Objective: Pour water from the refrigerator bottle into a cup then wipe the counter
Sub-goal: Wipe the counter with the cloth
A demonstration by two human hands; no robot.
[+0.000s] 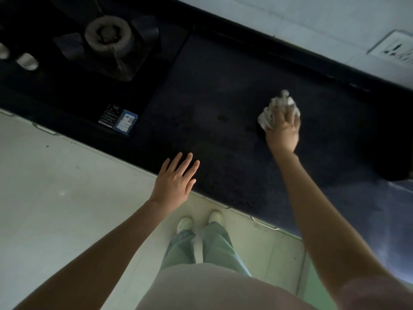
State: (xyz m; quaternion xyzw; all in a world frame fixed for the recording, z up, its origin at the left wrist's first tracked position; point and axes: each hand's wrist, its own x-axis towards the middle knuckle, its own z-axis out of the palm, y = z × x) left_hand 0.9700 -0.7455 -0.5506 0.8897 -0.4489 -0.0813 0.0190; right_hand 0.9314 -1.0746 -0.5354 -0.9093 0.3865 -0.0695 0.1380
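Nearest the camera: a pale shirt at the bottom edge, with light trousers and two pale shoes below it on the tiled floor.

Left hand: flat, fingers spread wide and straight, holding nothing; it sits over the near edge of the dark surface, and whether it touches that edge cannot be told.

Right hand: arm stretched out across the surface, fingers curled down over a crumpled white cloth and pressing it onto the surface at its right-hand part, well apart from the left hand. The cloth bulges out beyond the fingertips and to their left.

Gas burner: set in the dark stove at upper left (the picture is dim there), with two pale knobs at the far left.

Small box: dark and blue, printed, lying on the surface near its front edge, just this side of the stove.

Wall socket: white, on the tiled wall at upper right.
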